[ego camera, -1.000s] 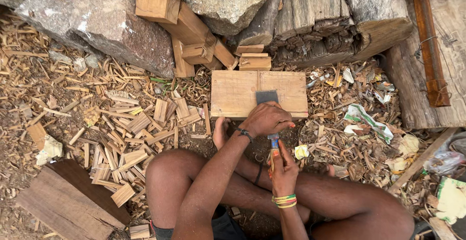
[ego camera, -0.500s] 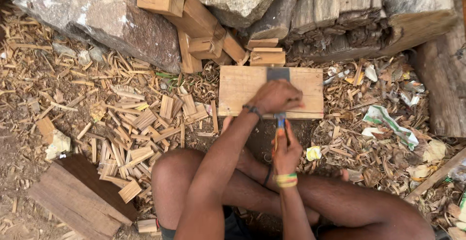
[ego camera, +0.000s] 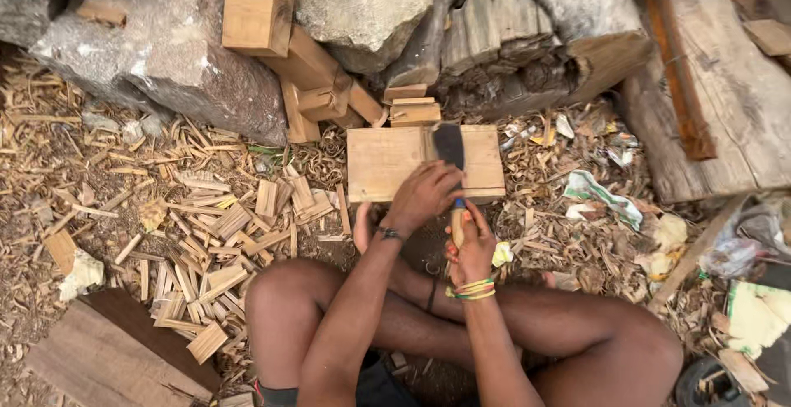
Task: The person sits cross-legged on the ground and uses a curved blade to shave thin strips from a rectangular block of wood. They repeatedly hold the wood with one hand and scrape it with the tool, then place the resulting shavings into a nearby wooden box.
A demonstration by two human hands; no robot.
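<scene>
Flat wooden board [ego camera: 387, 164] on the chip-strewn ground before crossed legs, left hand [ego camera: 424, 195] pressed on its near edge, right hand [ego camera: 471, 246] clenched around handle of dark-bladed hatchet [ego camera: 450, 145] resting on board

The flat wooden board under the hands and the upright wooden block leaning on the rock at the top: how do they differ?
The flat wooden board lies flat on the ground, wide and thin; the upright wooden block stands against the grey rock, narrower and thicker. The left hand presses on the board and a dark blade rests on it, its handle in the right hand; nothing touches the block. Both are pale sawn wood.
</scene>
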